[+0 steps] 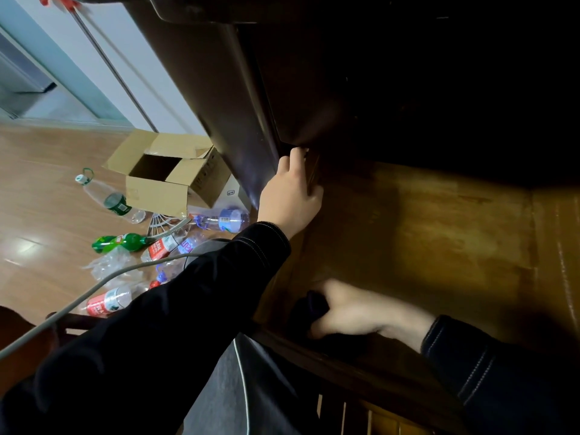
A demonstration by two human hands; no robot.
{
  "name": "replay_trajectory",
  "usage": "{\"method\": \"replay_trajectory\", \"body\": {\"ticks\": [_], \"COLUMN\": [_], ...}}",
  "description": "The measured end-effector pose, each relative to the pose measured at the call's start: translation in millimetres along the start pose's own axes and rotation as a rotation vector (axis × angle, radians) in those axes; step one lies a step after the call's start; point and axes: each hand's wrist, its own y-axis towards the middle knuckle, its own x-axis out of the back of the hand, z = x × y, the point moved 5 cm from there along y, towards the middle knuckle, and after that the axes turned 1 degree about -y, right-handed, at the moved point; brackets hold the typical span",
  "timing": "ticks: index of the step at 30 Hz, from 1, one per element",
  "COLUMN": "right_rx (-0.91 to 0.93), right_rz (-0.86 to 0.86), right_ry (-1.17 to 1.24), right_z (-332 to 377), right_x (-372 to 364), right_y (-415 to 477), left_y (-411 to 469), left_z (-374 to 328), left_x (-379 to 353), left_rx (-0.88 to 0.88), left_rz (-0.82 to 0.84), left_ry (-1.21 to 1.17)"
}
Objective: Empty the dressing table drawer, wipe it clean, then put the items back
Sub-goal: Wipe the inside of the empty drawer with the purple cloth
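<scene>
The drawer (439, 233) is pulled out, and its bare yellow-brown wooden bottom shows with nothing lying on it. My right hand (354, 312) is inside the drawer at its near left corner, closed around a dark cloth (309, 312) pressed on the wood; the hand is blurred. My left hand (290, 196) rests on the drawer's left side wall, fingers curled over the edge where it meets the dark dressing table (219, 89). The back of the drawer is in deep shadow.
On the wooden floor to the left stand an open cardboard box (163, 177) and several empty plastic bottles (219, 221), with crumpled plastic beside them. A grey cable (94, 290) runs across my left sleeve. A metal pole (116, 70) leans against the wall.
</scene>
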Motion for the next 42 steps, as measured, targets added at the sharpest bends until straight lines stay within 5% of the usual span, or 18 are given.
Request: {"method": "replay_trajectory", "body": {"ticks": [4, 10, 15, 20, 26, 32, 38, 42], "right_rx": [0.128, -0.010, 0.172, 0.101, 0.191, 0.294, 0.340, 0.313], "right_rz": [0.041, 0.001, 0.124, 0.029, 0.226, 0.063, 0.347, 0.117], "right_ry": [0.285, -0.087, 0.275, 0.038, 0.108, 0.199, -0.032, 0.067], "right_z": [9, 3, 14, 12, 17, 31, 24, 26], "right_x": [9, -3, 15, 1, 25, 12, 28, 13], "right_y": [-14, 2, -19, -7, -32, -22, -38, -24], "left_y": [1, 1, 3, 2, 2, 2, 1, 1], "left_z": [1, 0, 2, 1, 0, 0, -2, -2], "left_x": [0, -2, -3, -3, -3, -4, -4, -6], "left_rx": [-0.001, -0.004, -0.010, -0.006, -0.010, -0.013, -0.022, -0.027], "left_rz": [-0.015, 0.008, -0.013, -0.007, -0.009, -0.027, -0.027, -0.023], "left_ry": [0.020, 0.040, 0.043, 0.050, 0.074, 0.107, 0.121, 0.121]}}
